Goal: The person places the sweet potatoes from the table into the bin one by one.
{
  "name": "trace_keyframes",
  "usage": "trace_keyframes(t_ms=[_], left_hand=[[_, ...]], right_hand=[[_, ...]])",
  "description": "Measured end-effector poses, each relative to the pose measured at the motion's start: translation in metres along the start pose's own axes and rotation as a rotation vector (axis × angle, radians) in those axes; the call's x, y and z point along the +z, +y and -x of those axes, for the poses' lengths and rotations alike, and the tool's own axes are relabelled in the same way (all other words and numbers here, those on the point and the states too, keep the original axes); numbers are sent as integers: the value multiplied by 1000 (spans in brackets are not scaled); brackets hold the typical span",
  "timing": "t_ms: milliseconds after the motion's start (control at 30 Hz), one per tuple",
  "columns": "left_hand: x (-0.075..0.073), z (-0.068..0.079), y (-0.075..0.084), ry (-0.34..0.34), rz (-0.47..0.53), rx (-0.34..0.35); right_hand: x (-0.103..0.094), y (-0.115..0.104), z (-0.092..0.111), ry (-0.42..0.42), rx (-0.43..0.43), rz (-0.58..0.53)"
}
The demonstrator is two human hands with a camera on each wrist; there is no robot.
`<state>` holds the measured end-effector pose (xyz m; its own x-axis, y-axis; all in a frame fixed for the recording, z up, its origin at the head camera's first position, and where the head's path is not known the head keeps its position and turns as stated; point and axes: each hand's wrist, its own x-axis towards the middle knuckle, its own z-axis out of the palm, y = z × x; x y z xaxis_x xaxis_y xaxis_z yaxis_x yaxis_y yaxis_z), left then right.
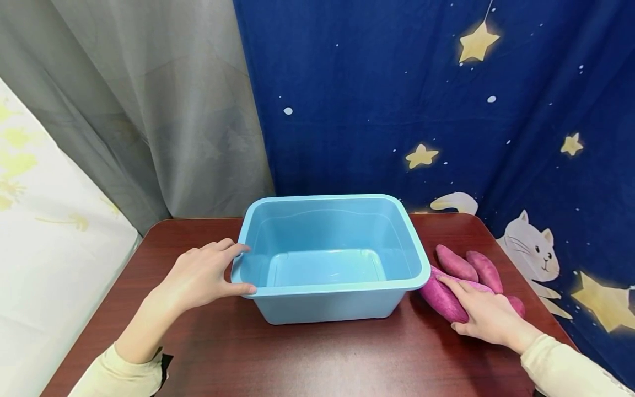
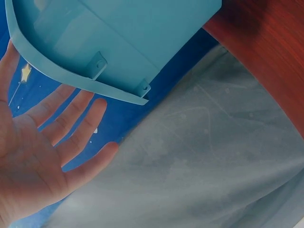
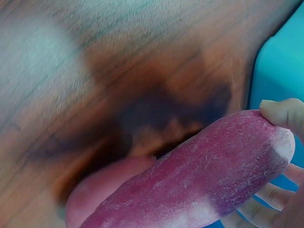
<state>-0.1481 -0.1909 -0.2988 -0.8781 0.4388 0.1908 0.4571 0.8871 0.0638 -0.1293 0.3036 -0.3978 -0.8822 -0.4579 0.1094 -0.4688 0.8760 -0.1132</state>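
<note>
A light blue plastic basin (image 1: 327, 304) stands on the table with nothing inside. My left hand (image 1: 200, 275) is at its left front corner, thumb and index fingertip touching the rim. In the left wrist view the fingers of my left hand (image 2: 52, 137) are spread and nearly straight below the basin's lipped rim (image 2: 71, 78). To the right of the basin, my right hand (image 1: 483, 314) grips a large purple sweet potato (image 1: 441, 298) between thumb and fingers. The right wrist view shows this sweet potato (image 3: 204, 171) close up, the thumb pressing near its end.
Smaller sweet potatoes lie beyond my right hand: one sweet potato (image 1: 456, 263) beside another (image 1: 485, 271), and a third (image 1: 516, 305) partly hidden. The brown wooden table (image 1: 317, 358) ends at a grey curtain (image 1: 203, 121) and a blue star-patterned curtain (image 1: 347, 110).
</note>
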Motion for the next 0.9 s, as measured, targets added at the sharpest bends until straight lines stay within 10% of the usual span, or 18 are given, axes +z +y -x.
trace_keyframes(t_ms=[900], left_hand=[[-1,0,-1,-1,-4,6]], right_hand=[[-76,32,1,87,52,198]])
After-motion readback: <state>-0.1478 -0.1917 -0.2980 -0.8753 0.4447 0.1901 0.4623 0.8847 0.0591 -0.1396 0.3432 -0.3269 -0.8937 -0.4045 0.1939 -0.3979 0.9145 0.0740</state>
